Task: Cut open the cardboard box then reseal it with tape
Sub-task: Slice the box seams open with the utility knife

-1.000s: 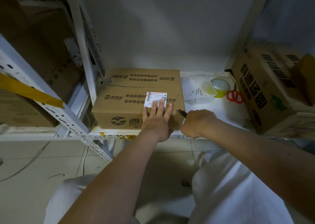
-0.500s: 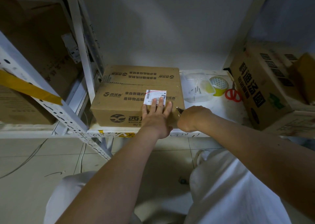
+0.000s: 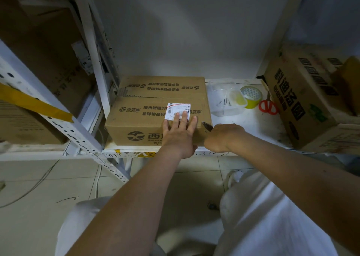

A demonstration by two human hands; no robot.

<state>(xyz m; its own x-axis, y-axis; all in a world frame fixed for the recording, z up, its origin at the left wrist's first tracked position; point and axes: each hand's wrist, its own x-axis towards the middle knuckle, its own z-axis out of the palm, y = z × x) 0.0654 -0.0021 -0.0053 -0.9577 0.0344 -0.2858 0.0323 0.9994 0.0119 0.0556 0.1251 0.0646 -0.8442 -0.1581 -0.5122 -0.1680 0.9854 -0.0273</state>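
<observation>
A brown cardboard box [image 3: 148,103] with printed characters and a white shipping label [image 3: 178,107] lies on the white shelf [image 3: 251,123]. My left hand [image 3: 179,131] presses flat on the box's near top, fingers straight over the label's lower edge. My right hand [image 3: 222,137] grips a small cutter [image 3: 206,126], whose blade tip touches the box's near right corner. A yellow-green roll of tape [image 3: 250,97] sits on the shelf to the right of the box.
A clear plastic container [image 3: 224,99] with a few nails stands beside the tape. Red-handled scissors [image 3: 268,105] lie further right, next to a large printed carton [image 3: 303,99]. A white perforated rack post [image 3: 58,123] and stacked cartons stand at left. Tiled floor lies below.
My right hand with the cutter has moved left, bringing the blade to the box's right corner. My left hand stays pressed on the box.
</observation>
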